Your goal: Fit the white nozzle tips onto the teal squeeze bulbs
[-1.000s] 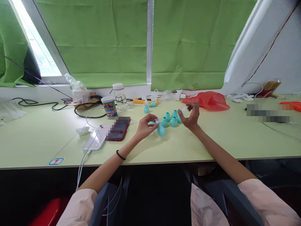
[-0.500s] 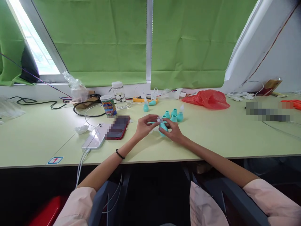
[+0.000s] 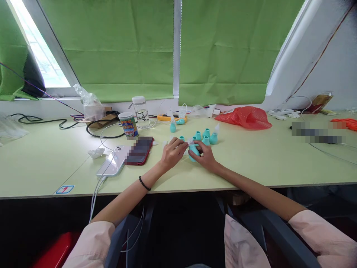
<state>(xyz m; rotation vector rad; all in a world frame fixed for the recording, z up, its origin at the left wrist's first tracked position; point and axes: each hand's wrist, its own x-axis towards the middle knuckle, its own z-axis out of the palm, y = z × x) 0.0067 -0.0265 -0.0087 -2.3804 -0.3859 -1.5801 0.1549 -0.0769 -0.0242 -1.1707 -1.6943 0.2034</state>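
Note:
My right hand (image 3: 205, 155) is wrapped round a teal squeeze bulb (image 3: 193, 153), holding it a little above the table or against it; I cannot tell which. On the bulb's mouth sits a clear plastic nozzle piece (image 3: 190, 141), tilted to the left. The fingertips of my left hand (image 3: 174, 152) pinch that clear piece, and they partly hide it. Just behind my hands stand several more teal bulbs (image 3: 206, 140) with open mouths. One bulb (image 3: 213, 138) among them carries a clear, pointed tip. Farther back is another tipped bulb (image 3: 173, 127).
To the left lie a white phone (image 3: 113, 163) with a cable and a red-edged phone (image 3: 141, 150). Behind them stand a printed can (image 3: 128, 124) and a clear bottle (image 3: 142, 113). A red plastic bag (image 3: 245, 118) is at the back right. The table's front edge (image 3: 178, 191) runs below my forearms.
My left hand has turned, and its fingers are more curled at the clear nozzle piece, which now leans left. Another teal bulb shows behind it. My right hand has stayed put with the bulb.

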